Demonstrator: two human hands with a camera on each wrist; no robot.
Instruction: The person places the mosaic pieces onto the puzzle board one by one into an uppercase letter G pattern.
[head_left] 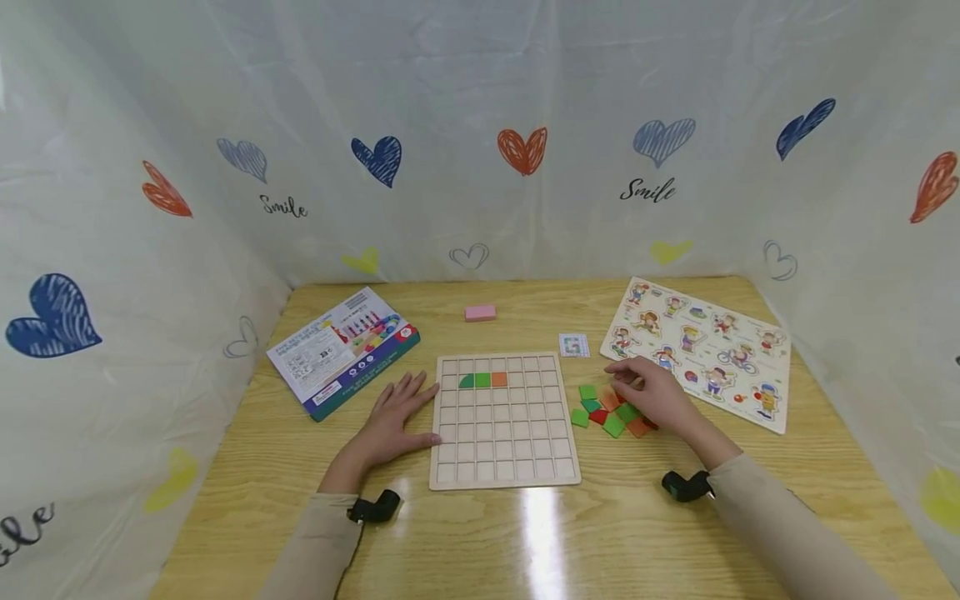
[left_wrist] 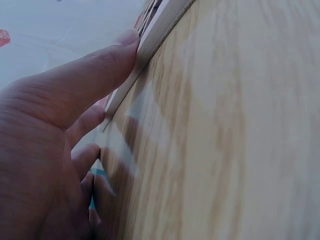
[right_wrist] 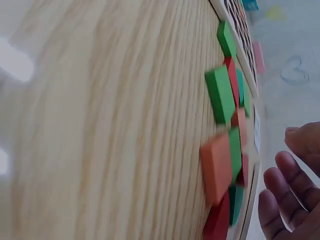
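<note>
My left hand (head_left: pixel 393 421) lies spread at the left edge of a wooden grid board (head_left: pixel 510 481), its thumb and a fingertip touching the rim. The left wrist view shows the thumb (left_wrist: pixel 107 62) against the board's side. Three tiles sit in one row of the grid: a dark green quarter-round (head_left: pixel 467 382), a green square (head_left: pixel 483 380) and an orange square (head_left: pixel 499 380). Over a loose pile of coloured tiles (head_left: pixel 613 426), right of the board, hovers my right hand (head_left: pixel 656 396). Its fingers are loosely bent, and nothing shows between them in the right wrist view.
Behind the board lie a pink block (head_left: pixel 480 313) and a small pattern card (head_left: pixel 574 346). A colourful box (head_left: pixel 343 352) is at the left. A picture puzzle board (head_left: pixel 701 354) lies at the right, close beyond the pile. Printed curtains (head_left: pixel 465 167) surround the table.
</note>
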